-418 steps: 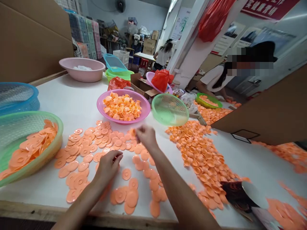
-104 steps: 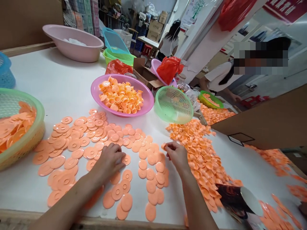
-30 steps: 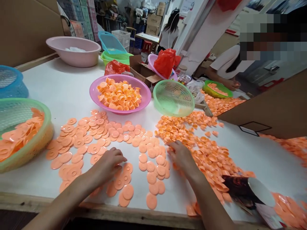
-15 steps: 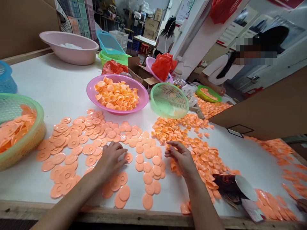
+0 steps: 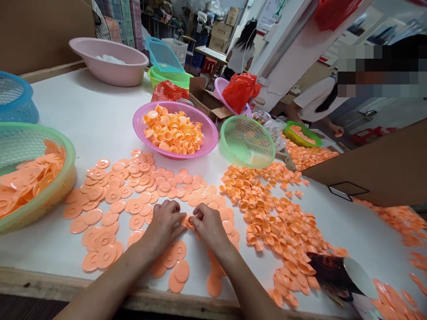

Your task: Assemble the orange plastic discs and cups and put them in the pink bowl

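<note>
My left hand (image 5: 167, 221) pinches a small orange plastic disc (image 5: 186, 222) by its edge, just above the white table. From the other side my right hand (image 5: 210, 226) presses a small orange cup onto that disc; the fingers mostly hide the cup. Flat orange discs (image 5: 105, 239) lie spread around and under my hands, some overlapping. Right of my right hand is a long heap of small orange cups (image 5: 280, 218). Behind my hands stands a pink basin (image 5: 138, 129) with cup-and-disc pieces in it.
A green basket (image 5: 68, 166) of discs stands at the left, with a blue basket (image 5: 28, 109) behind it. Another green basket (image 5: 233, 149) stands beyond the cups. Dark packaging (image 5: 328, 269) lies at the right, near a cardboard panel (image 5: 373, 164). A co-worker (image 5: 310, 100) is behind.
My right hand has moved left from the cup heap to my left hand, bringing a cup to the disc. The view has shifted slightly, and the co-worker's hand has moved away from the bowl.
</note>
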`<state>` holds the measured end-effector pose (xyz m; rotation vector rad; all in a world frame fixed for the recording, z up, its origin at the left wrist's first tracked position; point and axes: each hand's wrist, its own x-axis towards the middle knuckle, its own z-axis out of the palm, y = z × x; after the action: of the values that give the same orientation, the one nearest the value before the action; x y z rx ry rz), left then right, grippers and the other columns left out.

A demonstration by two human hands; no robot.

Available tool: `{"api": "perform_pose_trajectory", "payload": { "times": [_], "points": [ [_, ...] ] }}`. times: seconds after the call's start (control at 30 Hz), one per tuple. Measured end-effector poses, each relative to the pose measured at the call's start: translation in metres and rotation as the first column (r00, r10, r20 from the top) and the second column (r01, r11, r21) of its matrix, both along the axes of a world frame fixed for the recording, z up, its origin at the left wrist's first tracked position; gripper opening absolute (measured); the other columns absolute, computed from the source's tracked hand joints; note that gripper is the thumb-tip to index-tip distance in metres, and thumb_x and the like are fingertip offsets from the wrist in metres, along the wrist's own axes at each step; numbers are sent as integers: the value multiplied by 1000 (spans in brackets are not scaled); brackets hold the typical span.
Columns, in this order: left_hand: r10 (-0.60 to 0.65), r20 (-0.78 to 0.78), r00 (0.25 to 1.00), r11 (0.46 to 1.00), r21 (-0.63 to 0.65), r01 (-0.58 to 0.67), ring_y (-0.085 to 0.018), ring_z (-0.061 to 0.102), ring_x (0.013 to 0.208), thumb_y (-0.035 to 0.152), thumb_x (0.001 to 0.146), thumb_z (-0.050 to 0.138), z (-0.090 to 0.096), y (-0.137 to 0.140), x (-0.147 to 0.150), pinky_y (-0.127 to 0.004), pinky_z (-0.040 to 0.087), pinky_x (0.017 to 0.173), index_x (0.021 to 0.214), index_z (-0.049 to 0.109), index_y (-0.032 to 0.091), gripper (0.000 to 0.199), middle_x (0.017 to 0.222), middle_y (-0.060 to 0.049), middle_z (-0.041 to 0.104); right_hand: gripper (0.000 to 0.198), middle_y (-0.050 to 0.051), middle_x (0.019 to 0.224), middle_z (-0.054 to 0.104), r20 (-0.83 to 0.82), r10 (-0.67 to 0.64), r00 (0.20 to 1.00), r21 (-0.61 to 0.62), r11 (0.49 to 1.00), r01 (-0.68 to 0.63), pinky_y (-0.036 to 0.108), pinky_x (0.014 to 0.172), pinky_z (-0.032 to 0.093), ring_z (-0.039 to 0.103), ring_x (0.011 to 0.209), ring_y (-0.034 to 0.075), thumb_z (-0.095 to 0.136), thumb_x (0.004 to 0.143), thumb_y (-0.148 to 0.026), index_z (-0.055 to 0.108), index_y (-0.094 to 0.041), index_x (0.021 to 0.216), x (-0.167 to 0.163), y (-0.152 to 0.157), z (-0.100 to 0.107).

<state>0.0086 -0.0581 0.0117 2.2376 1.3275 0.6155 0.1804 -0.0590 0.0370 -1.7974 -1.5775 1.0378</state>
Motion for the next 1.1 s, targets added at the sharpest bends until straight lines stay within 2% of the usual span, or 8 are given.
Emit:
{"api": "perform_pose_trajectory", "payload": {
  "times": [0.13,0.3,0.43,0.53,0.8,0.93,1.0,1.1],
  "points": [
    [28,-7,1000,999,-27,-28,-23,51,95,34,85,67,2,0,2,-38,29,77,88,75,26,11,99,-5,61,11,-5,47,53,-4,-3,1000,-101,995,3,21,46,36,50,43,10,57,69,-13,55,-20,60,-4,6,-4],
    [74,102,992,983,-174,-55,-23,55,95,26,83,64,12,3,2,-38,34,79,86,76,26,12,97,-5,65,13,-4,53,56,41,27,999,-39,999,-26,21,50,36,51,51,11,58,66,-12,53,-20,57,-6,7,-2],
    [264,197,944,853,-504,-133,-16,58,69,16,77,55,23,10,12,-28,39,65,77,72,18,17,71,-2,66,13,-4,56,56,34,54,998,-11,999,-53,22,53,36,51,55,12,57,66,-11,52,-20,58,-6,5,0],
    [331,166,929,770,-616,-164,-13,54,56,13,72,52,21,12,20,-25,36,56,60,61,17,15,56,1,61,13,-3,56,56,37,54,998,5,998,-55,22,53,36,51,56,12,55,67,-10,51,-20,59,-7,2,-2],
    [333,246,910,853,-490,-180,-12,48,53,29,75,49,5,-2,20,-24,34,53,57,53,19,21,51,3,55,17,-2,58,58,27,-84,996,110,991,80,22,55,37,53,57,12,55,74,-9,52,-19,61,-24,-15,-14],
    [351,230,908,866,-450,-221,-12,50,51,26,73,50,11,-2,25,-23,33,52,59,52,20,15,50,3,56,16,-1,60,63,-48,53,997,36,998,-51,21,55,40,57,59,13,56,77,-12,61,-18,64,-4,-4,-5],
    [407,273,871,799,-569,-195,-12,49,45,26,72,52,17,0,25,-23,34,49,64,54,20,10,48,4,54,18,0,66,66,-19,35,999,87,996,-33,22,59,44,61,66,15,53,81,-15,66,-18,69,25,4,5],
    [551,393,736,606,-795,-29,-11,50,42,32,70,59,26,0,17,-22,37,46,74,58,19,14,50,5,56,19,6,84,68,245,-247,937,339,928,156,28,72,46,62,81,19,51,81,-15,69,-18,81,80,16,16]
  ]
}}
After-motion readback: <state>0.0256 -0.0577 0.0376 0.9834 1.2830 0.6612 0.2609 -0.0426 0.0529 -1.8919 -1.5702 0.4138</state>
